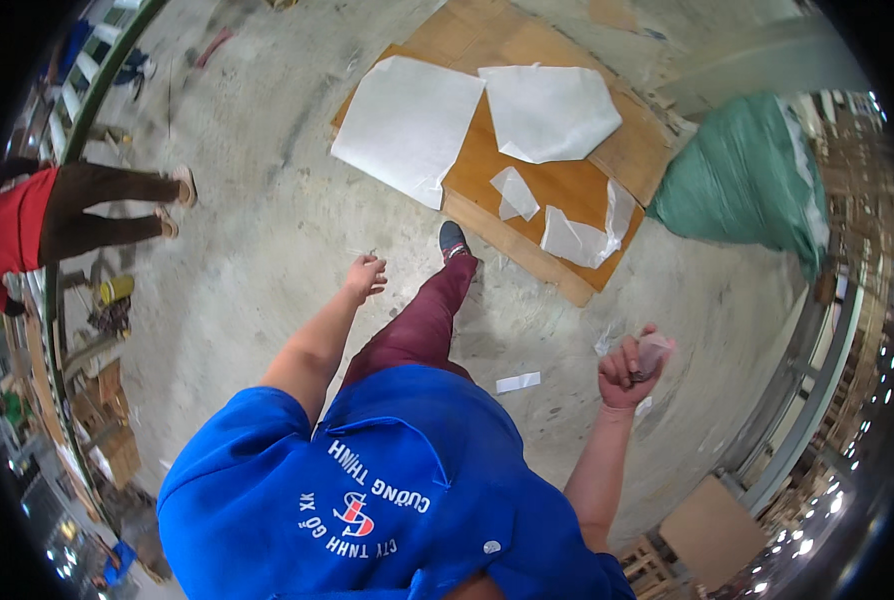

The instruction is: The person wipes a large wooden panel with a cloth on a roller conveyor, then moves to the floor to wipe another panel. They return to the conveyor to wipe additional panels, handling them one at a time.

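My right hand [622, 376] is closed around a crumpled piece of pinkish see-through plastic film [654, 354], held out to the right above the floor. My left hand [367, 277] hangs out in front on the left, its fingers loosely bent and apart, with nothing plain to see in them. Ahead of my shoe [453, 240], white sheets [412, 125] [550, 112] lie on a brown board [487, 175]. Smaller torn white pieces [574, 237] [515, 193] lie near the board's closer right part. Neither hand touches the board or the sheets.
A large green sack [742, 180] stands right of the board. A person in a red top [17, 225] stands at the left beside a long green rail [55, 340]. Cardboard boxes [115, 455] lie beyond it. A white strip [518, 382] lies on the concrete floor [237, 200].
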